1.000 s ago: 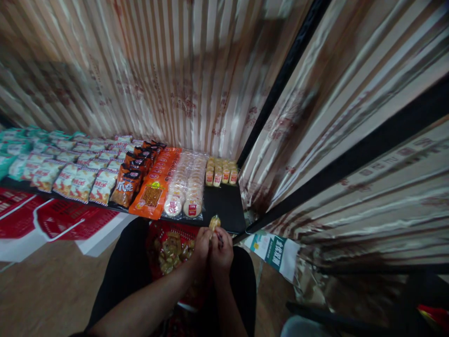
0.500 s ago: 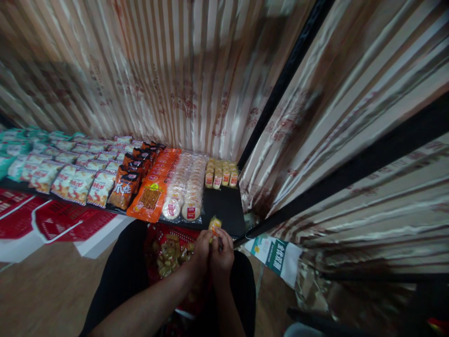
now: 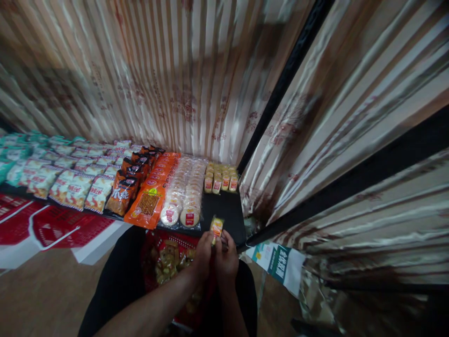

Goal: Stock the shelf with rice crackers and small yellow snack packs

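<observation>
My left hand [image 3: 203, 253] and my right hand [image 3: 226, 256] are pressed together just in front of the black shelf [image 3: 226, 210], both closed around a small yellow snack packet [image 3: 216, 228] that sticks up between the fingers. Below my hands, on my lap, lies a red bag [image 3: 164, 257] with several of the same small packets in it. On the shelf ahead stands a short row of the same yellow packets [image 3: 220, 177], with bare black shelf between them and my hands.
Rows of snacks cover the shelf: round cakes in clear wrap [image 3: 182, 196], orange packets [image 3: 150, 196], dark packets [image 3: 126, 187], pale and teal bags [image 3: 52, 173] to the left. Striped curtain [image 3: 175, 70] behind, black frame posts [image 3: 280, 84], red-white cartons [image 3: 52, 224] and a green-white box [image 3: 277, 260] on the floor.
My joined hands have turned the small packet more upright and lifted it slightly toward the shelf edge. The view has tilted down a little.
</observation>
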`<state>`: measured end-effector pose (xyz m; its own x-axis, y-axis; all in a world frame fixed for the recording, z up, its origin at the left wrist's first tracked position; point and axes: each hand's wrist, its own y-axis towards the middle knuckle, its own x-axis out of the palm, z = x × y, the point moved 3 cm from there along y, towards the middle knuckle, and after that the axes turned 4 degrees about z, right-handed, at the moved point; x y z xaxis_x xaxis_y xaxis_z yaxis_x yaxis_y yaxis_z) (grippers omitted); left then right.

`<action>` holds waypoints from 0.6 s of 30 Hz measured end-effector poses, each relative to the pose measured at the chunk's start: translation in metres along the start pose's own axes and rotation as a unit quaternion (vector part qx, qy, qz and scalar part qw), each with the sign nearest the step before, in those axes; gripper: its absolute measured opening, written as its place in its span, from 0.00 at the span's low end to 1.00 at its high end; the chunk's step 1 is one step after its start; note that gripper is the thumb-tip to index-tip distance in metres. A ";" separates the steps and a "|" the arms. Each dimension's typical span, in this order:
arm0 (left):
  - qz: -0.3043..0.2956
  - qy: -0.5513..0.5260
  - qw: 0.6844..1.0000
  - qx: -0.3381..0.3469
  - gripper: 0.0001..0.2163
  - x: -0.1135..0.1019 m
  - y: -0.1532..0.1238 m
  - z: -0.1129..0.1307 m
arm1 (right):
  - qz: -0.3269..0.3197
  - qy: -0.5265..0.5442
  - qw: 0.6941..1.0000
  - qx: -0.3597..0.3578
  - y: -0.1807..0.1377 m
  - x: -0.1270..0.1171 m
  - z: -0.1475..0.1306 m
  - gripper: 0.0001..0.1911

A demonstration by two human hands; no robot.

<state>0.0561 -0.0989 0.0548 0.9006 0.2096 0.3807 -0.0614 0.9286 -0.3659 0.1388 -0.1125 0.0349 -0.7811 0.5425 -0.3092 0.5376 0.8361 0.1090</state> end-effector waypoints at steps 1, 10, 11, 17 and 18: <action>0.000 0.005 1.000 0.003 0.20 0.001 0.001 0.001 | -0.009 0.005 1.000 0.005 0.002 0.000 0.000 0.25; -0.029 0.046 0.998 0.011 0.16 0.008 0.015 0.002 | 0.010 0.043 0.998 0.051 0.013 0.000 -0.007 0.27; -0.028 0.058 0.998 0.013 0.15 0.008 0.018 0.001 | 0.012 0.050 0.997 0.052 0.015 0.001 -0.008 0.27; -0.010 0.103 0.994 0.030 0.13 0.011 0.033 -0.002 | 0.025 0.071 0.995 0.058 0.025 0.004 -0.006 0.25; -0.001 0.101 0.995 0.025 0.13 0.012 0.034 -0.002 | 0.026 0.073 0.995 0.058 0.027 0.005 -0.006 0.25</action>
<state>0.0655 -0.0654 0.0453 0.9687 0.1466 0.2003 -0.0764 0.9438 -0.3215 0.1473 -0.0865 0.0422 -0.7847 0.5977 -0.1647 0.6049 0.7963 0.0078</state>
